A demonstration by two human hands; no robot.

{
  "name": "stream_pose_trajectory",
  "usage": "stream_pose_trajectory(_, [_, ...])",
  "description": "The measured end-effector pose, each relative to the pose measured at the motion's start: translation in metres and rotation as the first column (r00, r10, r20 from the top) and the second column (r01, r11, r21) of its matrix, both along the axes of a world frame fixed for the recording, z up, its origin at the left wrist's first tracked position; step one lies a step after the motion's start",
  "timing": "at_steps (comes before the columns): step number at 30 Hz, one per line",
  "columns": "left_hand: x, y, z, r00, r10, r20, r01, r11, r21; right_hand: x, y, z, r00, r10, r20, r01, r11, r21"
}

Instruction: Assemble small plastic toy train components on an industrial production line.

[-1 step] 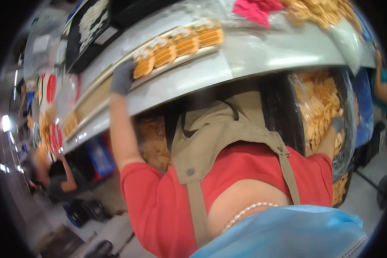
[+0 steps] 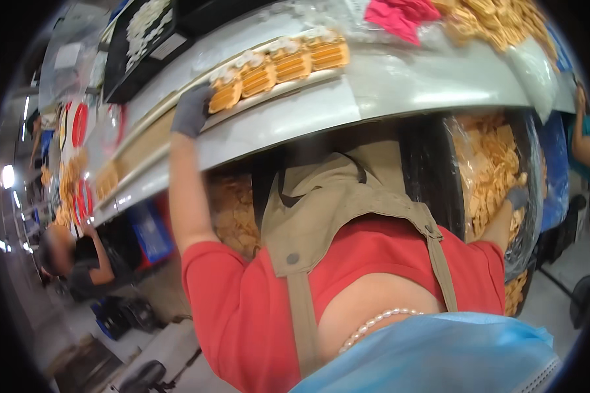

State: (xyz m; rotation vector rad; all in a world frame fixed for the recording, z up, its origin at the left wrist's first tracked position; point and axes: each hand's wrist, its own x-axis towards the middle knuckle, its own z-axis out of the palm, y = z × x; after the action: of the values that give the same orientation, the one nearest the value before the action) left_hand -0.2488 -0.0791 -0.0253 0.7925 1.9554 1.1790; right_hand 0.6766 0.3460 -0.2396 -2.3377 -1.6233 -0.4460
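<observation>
My left hand [image 2: 193,110], in a grey glove, reaches over the bench. Its bent fingers are at the left end of a row of orange slotted plastic pieces [image 2: 257,79], against the end piece. Small white parts [image 2: 250,57] sit along the far side of that row. The row lies in a long pale rail [image 2: 147,134]. My right hand [image 2: 516,197], also gloved in grey, is down at my right in a plastic-lined box of loose orange pieces [image 2: 488,167]. Its fingertips are too unclear there to show whether they hold a piece.
A black tray of white parts [image 2: 147,29] stands at the far left. Pink cloth-like material [image 2: 403,18] and an orange heap [image 2: 498,23] lie at the far right. Another box of orange pieces [image 2: 236,213] is below the bench. Co-workers [image 2: 88,265] are at both sides.
The view has shifted slightly, so the bench and row sit a little lower and further right. Both hands stay at nearly the same places.
</observation>
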Motion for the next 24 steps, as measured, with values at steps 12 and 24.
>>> stream_pose_trajectory(12, [0.019,-0.015,0.006,0.769,0.253,0.587,-0.404,0.904,0.141,-0.301,-0.048,0.194,-0.057,0.568,-0.821,-0.528,0.681,0.508])
stream_pose_trajectory(24, [0.113,-0.023,0.051,0.593,0.008,0.805,-0.449,0.834,0.322,-0.593,-0.238,0.254,-0.514,-0.255,-0.819,-0.817,-0.147,0.558])
